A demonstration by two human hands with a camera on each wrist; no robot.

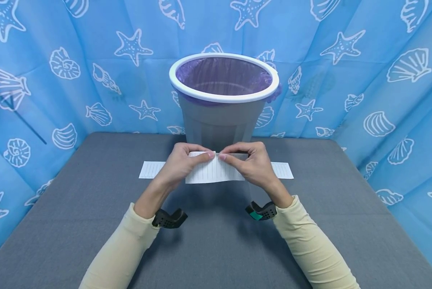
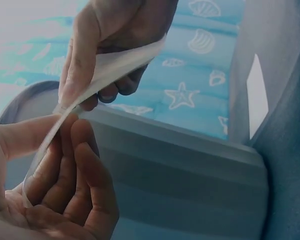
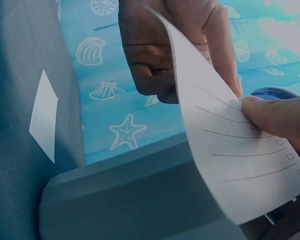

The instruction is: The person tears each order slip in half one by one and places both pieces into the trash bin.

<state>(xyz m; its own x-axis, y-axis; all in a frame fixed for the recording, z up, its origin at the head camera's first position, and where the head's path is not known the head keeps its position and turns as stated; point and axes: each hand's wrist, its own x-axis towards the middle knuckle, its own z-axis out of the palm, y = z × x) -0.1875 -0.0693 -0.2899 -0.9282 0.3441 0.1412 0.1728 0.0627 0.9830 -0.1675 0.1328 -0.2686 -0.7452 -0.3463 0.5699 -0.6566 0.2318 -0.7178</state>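
My left hand (image 1: 181,162) and right hand (image 1: 255,164) pinch a white lined sheet of paper (image 1: 208,172) by its upper edge, thumbs side by side at its middle. Ruled lines and a row of small checkboxes show on the paper (image 3: 230,155) in the right wrist view. It is raised off the table and bends in a curve, seen almost edge-on in the left wrist view. The left thumb and index finger press it from both sides; the other fingers curl behind it. Part of the right half is hidden behind the right hand.
White lined paper lies on the grey table (image 1: 216,249), with one end (image 1: 152,169) left of my hands and another (image 1: 282,170) to the right. Just beyond the hands stands a grey trash bin (image 1: 219,120) with a white rim and purple liner. A blue shell-print curtain (image 1: 104,112) hangs behind.
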